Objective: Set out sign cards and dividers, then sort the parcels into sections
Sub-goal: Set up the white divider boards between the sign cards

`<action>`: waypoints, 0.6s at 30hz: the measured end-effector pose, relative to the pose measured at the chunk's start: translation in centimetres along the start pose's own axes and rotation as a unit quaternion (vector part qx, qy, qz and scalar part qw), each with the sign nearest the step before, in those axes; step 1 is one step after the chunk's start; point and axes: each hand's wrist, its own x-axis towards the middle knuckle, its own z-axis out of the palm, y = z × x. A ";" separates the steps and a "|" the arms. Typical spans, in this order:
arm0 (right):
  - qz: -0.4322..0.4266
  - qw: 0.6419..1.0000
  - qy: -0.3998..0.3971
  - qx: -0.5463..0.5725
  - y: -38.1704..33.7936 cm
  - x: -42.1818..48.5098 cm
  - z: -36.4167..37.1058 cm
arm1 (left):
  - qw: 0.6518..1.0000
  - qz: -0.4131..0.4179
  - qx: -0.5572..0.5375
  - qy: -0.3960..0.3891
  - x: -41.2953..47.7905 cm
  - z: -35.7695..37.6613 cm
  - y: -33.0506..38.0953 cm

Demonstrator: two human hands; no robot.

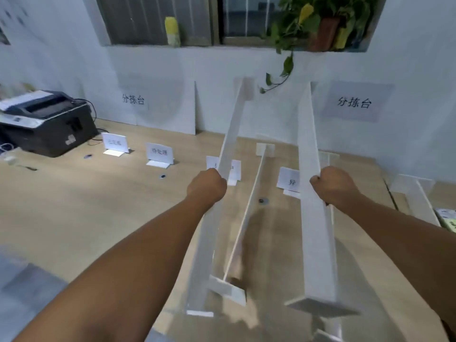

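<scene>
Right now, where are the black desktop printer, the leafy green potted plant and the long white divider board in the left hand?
black desktop printer (49, 127): head view, its dark front side.
leafy green potted plant (294, 27): head view, its leaves.
long white divider board (232, 134): head view, upper stretch above left hand (207, 188).

head cam | facing forward-down — close over left hand (206, 186) and right hand (333, 186) | table (74, 218), wall (158, 67) beyond

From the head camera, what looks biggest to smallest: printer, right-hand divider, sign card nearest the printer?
1. The divider in the right hand, but it is nearest the camera, so its lead over the printer is unsure.
2. The printer.
3. The sign card, smallest.
</scene>
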 end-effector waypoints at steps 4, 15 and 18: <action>-0.028 0.999 0.020 0.003 -10.2 -0.1 3.2 | 0.999 -0.024 0.032 0.034 1.8 -6.2 -11.4; -0.083 0.992 -0.077 0.055 -30.8 0.3 15.2 | 0.993 -0.099 0.050 0.044 7.6 -14.1 -33.3; -0.077 0.991 -0.099 0.053 -34.7 2.3 19.1 | 0.992 -0.109 0.060 0.037 11.5 -14.9 -38.2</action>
